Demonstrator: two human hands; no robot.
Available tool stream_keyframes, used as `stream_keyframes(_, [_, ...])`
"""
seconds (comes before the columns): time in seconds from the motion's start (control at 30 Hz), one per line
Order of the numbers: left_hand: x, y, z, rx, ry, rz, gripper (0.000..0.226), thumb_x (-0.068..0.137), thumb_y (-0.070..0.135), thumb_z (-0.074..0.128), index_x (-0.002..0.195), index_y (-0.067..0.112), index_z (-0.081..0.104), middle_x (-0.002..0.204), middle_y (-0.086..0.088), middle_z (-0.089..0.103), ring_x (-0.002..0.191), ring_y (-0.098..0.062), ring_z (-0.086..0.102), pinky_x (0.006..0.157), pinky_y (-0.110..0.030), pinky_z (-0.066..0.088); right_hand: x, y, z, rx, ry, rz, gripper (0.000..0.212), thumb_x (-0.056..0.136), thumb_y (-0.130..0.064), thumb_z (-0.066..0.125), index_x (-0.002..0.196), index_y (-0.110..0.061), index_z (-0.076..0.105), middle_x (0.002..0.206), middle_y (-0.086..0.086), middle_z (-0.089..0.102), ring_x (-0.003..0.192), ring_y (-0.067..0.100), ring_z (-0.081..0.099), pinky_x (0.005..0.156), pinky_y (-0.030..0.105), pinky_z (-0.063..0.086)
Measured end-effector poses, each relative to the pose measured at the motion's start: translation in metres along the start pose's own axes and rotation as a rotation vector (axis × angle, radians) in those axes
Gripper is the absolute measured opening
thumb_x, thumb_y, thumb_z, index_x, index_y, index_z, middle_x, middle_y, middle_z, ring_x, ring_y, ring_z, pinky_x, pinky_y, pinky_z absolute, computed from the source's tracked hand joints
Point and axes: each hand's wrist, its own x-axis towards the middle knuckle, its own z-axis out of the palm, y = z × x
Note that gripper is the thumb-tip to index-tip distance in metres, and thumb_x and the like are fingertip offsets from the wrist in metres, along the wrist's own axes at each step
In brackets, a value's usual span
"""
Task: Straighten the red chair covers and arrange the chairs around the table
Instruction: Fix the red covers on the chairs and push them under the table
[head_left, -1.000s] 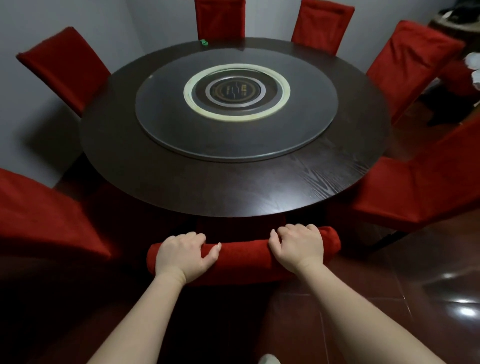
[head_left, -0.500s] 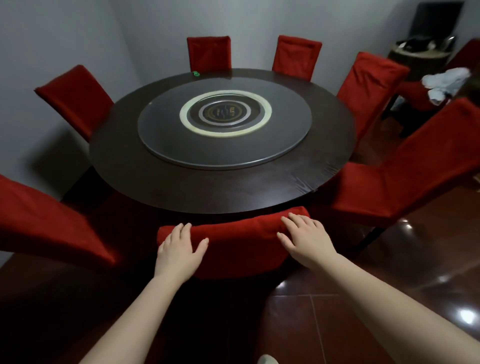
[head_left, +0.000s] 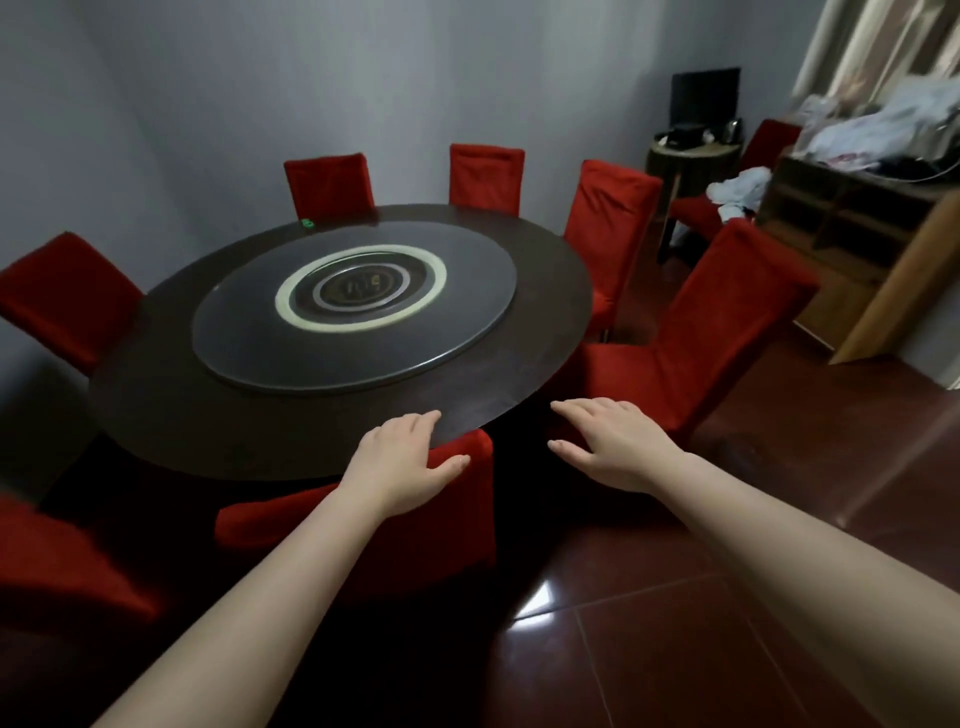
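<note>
We rest our left hand (head_left: 405, 460) flat, fingers straight, on the top right corner of the nearest red-covered chair (head_left: 415, 535), which stands tucked against the near edge of the round table (head_left: 156, 415). Our right hand (head_left: 610, 441) hovers with fingers spread, between that chair and the next red chair (head_left: 701, 332) on the right

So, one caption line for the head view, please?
Left hand over the nearest red chair cover at the round table; right hand open.
</note>
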Motion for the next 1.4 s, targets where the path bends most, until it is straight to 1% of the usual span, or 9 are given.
stream_keyframes(0.2, [0.065, 0.118, 0.011, 0.064, -0.108, 0.096, 0.082, 0.089, 0.072, 0.044, 0.154, 0.023, 0.029, 0.153, -0.001, 0.041, 0.142, -0.022, 0.035, 0.115, -0.042, 0.032, -0.06, 0.117, -0.003, 0.009, -0.016, 0.058, 0.067, 0.097, -0.061, 0.036, 0.152, -0.023, 0.03, 0.153, -0.003, 0.04, 0.138, 0.018, 0.038, 0.109, 0.035, 0.033])
stream_keyframes(0.5, [0.179, 0.383, 0.058, 0.012, -0.178, 0.345, 0.078, 0.09, 0.067, 0.046, 0.152, 0.022, 0.032, 0.149, -0.003, 0.045, 0.138, -0.025, 0.04, 0.111, -0.042, 0.036, -0.152, 0.331, -0.016, 0.06, -0.071, 0.332, 0.067, 0.097, -0.061, 0.036, 0.151, -0.023, 0.031, 0.153, -0.002, 0.04, 0.137, 0.02, 0.039, 0.109, 0.04, 0.035])
stream_keyframes(0.6, [0.213, 0.445, 0.072, 0.0, -0.199, 0.426, 0.076, 0.091, 0.067, 0.046, 0.152, 0.024, 0.032, 0.15, -0.002, 0.045, 0.138, -0.024, 0.04, 0.111, -0.041, 0.035, -0.164, 0.386, -0.017, 0.094, -0.059, 0.395, 0.066, 0.097, -0.062, 0.036, 0.151, -0.024, 0.032, 0.152, -0.004, 0.041, 0.136, 0.018, 0.04, 0.109, 0.038, 0.035])
stream_keyframes(0.8, [0.307, 0.503, 0.108, 0.069, -0.321, 0.435, 0.076, 0.093, 0.065, 0.044, 0.154, 0.023, 0.028, 0.15, -0.003, 0.043, 0.138, -0.026, 0.039, 0.111, -0.044, 0.034, -0.161, 0.487, 0.013, 0.238, -0.074, 0.553, 0.067, 0.095, -0.065, 0.035, 0.15, -0.028, 0.033, 0.153, -0.009, 0.039, 0.138, 0.014, 0.038, 0.112, 0.036, 0.033])
stream_keyframes(0.9, [0.371, 0.532, 0.12, 0.043, -0.32, 0.446, 0.075, 0.094, 0.065, 0.043, 0.154, 0.022, 0.027, 0.151, -0.005, 0.044, 0.138, -0.027, 0.04, 0.11, -0.045, 0.035, -0.143, 0.534, 0.02, 0.255, -0.123, 0.602, 0.067, 0.095, -0.066, 0.034, 0.15, -0.029, 0.032, 0.153, -0.009, 0.039, 0.138, 0.015, 0.038, 0.112, 0.036, 0.033])
stream_keyframes(1.03, [0.454, 0.561, 0.118, 0.008, -0.312, 0.462, 0.076, 0.094, 0.066, 0.041, 0.155, 0.022, 0.026, 0.151, -0.005, 0.043, 0.138, -0.026, 0.041, 0.11, -0.044, 0.036, -0.093, 0.602, -0.001, 0.234, -0.137, 0.64, 0.066, 0.095, -0.064, 0.037, 0.15, -0.027, 0.034, 0.152, -0.005, 0.041, 0.137, 0.017, 0.04, 0.11, 0.037, 0.034])
stream_keyframes(1.17, [0.534, 0.577, 0.108, 0.018, -0.248, 0.453, 0.076, 0.094, 0.066, 0.04, 0.154, 0.021, 0.026, 0.151, -0.006, 0.043, 0.138, -0.028, 0.04, 0.109, -0.045, 0.037, -0.035, 0.655, -0.025, 0.237, -0.063, 0.63, 0.067, 0.095, -0.066, 0.035, 0.149, -0.027, 0.036, 0.151, -0.003, 0.042, 0.137, 0.019, 0.041, 0.11, 0.041, 0.035])
stream_keyframes(1.23, [0.564, 0.584, 0.105, 0.006, -0.249, 0.423, 0.076, 0.095, 0.065, 0.039, 0.154, 0.021, 0.026, 0.152, -0.007, 0.042, 0.139, -0.029, 0.039, 0.11, -0.046, 0.036, -0.013, 0.673, -0.027, 0.247, -0.07, 0.607, 0.067, 0.094, -0.066, 0.035, 0.149, -0.027, 0.036, 0.151, -0.003, 0.042, 0.137, 0.019, 0.041, 0.111, 0.042, 0.034])
stream_keyframes(1.4, [0.626, 0.602, 0.116, -0.006, -0.268, 0.371, 0.077, 0.095, 0.066, 0.038, 0.156, 0.021, 0.022, 0.154, -0.007, 0.039, 0.141, -0.028, 0.037, 0.111, -0.045, 0.036, 0.036, 0.728, -0.019, 0.264, -0.107, 0.535, 0.066, 0.094, -0.066, 0.035, 0.148, -0.028, 0.037, 0.151, -0.006, 0.042, 0.138, 0.016, 0.039, 0.111, 0.037, 0.033])
